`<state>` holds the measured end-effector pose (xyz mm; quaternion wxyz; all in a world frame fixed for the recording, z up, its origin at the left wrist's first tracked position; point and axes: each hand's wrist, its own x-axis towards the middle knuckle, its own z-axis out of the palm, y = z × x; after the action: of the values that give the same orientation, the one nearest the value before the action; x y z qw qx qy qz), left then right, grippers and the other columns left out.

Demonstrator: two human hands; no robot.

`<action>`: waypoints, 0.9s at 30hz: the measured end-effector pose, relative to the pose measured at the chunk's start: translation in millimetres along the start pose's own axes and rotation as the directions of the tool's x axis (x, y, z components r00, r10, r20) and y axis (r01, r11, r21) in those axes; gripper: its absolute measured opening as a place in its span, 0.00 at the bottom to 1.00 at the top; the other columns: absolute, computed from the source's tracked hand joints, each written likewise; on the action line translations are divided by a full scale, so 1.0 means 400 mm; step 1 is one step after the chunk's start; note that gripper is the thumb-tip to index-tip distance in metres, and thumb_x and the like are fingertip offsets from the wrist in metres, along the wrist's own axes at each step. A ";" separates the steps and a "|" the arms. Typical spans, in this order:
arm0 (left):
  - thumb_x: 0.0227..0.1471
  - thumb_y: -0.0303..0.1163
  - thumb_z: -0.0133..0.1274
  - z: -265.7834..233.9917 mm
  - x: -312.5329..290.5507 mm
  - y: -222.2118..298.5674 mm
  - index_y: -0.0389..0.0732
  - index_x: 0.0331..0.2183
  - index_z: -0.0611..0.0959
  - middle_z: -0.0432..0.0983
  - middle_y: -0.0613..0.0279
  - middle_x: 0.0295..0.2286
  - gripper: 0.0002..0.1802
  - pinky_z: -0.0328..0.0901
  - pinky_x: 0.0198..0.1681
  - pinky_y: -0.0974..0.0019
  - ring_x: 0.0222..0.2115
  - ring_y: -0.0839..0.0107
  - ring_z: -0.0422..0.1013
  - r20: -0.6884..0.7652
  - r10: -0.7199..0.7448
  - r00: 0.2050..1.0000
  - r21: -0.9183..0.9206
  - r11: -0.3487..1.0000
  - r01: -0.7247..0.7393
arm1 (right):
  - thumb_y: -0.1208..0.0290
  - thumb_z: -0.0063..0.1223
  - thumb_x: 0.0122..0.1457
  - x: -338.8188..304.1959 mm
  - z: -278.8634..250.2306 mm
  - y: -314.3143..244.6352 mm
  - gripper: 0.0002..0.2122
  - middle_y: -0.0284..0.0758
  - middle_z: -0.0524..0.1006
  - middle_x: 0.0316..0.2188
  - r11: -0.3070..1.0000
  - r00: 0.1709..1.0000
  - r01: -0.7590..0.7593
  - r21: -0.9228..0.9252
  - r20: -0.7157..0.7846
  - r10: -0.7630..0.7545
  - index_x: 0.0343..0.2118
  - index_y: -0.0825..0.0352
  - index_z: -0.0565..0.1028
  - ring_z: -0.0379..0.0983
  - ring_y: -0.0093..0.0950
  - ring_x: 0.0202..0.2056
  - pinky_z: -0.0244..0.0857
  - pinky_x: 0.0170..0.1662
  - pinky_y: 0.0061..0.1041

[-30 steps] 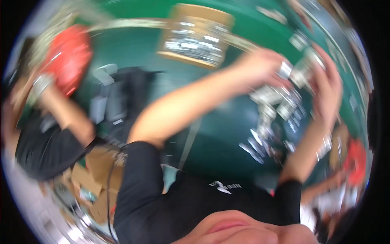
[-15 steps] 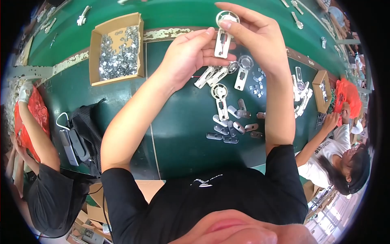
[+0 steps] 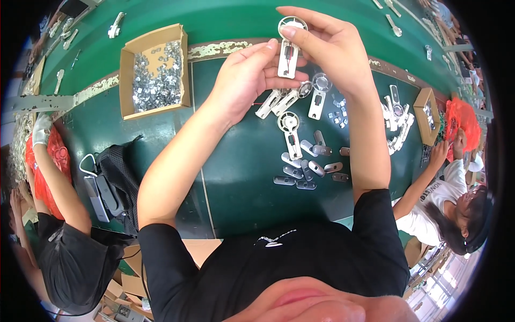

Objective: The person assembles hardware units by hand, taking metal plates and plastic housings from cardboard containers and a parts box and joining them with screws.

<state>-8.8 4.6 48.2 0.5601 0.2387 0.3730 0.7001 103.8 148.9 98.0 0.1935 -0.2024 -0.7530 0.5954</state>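
Up over the far edge of the table I hold a white handheld fan housing (image 3: 288, 61), its round ring upward and a dark part with thin wires inside its handle. My right hand (image 3: 339, 56) pinches the ring between thumb and fingers. Along the handle's left side and behind it, my left hand (image 3: 241, 78) supports the piece. Below the hands lie more white fan housings (image 3: 290, 140), one with a clear round grille (image 3: 320, 86). Several grey oval covers (image 3: 316, 167) are scattered nearer to me, and small shiny square pieces (image 3: 337, 114) lie beside my right forearm.
A cardboard box (image 3: 124, 80) of small shiny parts stands at the far left. Nearer lies a black mesh bag (image 3: 120, 177) beside a grey device (image 3: 96, 196). Beyond the table edge runs a green belt (image 3: 230, 21) carrying fan parts. Co-workers sit on both sides with red bags (image 3: 465, 126).
Both hands and the fan housing have shifted slightly left. The left co-worker's gloved hand has moved a little. The pieces on the table lie as before.
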 end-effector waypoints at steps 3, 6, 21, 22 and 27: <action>0.73 0.42 0.36 0.002 0.000 0.000 0.29 0.54 0.76 0.80 0.44 0.47 0.26 0.76 0.52 0.55 0.46 0.53 0.80 -0.009 0.001 1.000 -0.010 1.000 -0.001 | 0.73 0.61 0.64 -0.003 0.005 -0.002 0.17 0.29 0.81 0.36 1.000 1.000 -0.004 0.004 0.004 0.004 0.55 0.68 0.79 0.74 0.14 0.33 0.69 0.34 0.16; 0.73 0.42 0.35 0.002 -0.001 0.000 0.29 0.54 0.76 0.81 0.45 0.46 0.27 0.76 0.52 0.54 0.45 0.53 0.80 -0.012 0.003 1.000 0.007 1.000 -0.003 | 0.71 0.66 0.61 -0.002 0.016 0.004 0.18 0.30 0.81 0.26 0.997 0.999 0.033 0.063 -0.029 -0.031 0.51 0.72 0.80 0.73 0.13 0.26 0.67 0.28 0.15; 0.64 0.21 0.53 0.005 0.001 -0.027 0.32 0.46 0.78 0.83 0.51 0.38 0.09 0.79 0.43 0.66 0.37 0.67 0.82 -0.175 0.119 0.977 0.181 0.980 -0.087 | 0.79 0.61 0.60 0.011 0.018 0.027 0.17 0.33 0.84 0.33 0.988 0.980 0.154 0.030 0.121 -0.157 0.53 0.70 0.80 0.77 0.15 0.32 0.73 0.36 0.16; 0.64 0.21 0.53 0.009 -0.001 -0.024 0.33 0.46 0.78 0.83 0.52 0.38 0.09 0.79 0.42 0.66 0.37 0.67 0.82 -0.181 0.118 0.976 0.204 0.976 -0.081 | 0.79 0.61 0.60 0.010 0.019 0.032 0.17 0.33 0.84 0.33 0.985 0.980 0.163 0.048 0.109 -0.167 0.53 0.70 0.80 0.77 0.15 0.32 0.73 0.36 0.17; 0.61 0.21 0.56 0.003 0.001 -0.021 0.33 0.47 0.79 0.83 0.56 0.37 0.12 0.77 0.42 0.70 0.38 0.71 0.81 -0.177 0.171 0.969 0.297 0.948 -0.113 | 0.78 0.63 0.60 0.017 0.022 0.044 0.17 0.32 0.84 0.31 0.982 0.985 0.156 0.109 0.052 -0.162 0.52 0.68 0.80 0.76 0.14 0.30 0.72 0.34 0.17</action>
<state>-3.1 6.2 42.2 0.4275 0.2713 0.5062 0.6981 94.8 149.0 79.2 0.2278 -0.1131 -0.7400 0.6227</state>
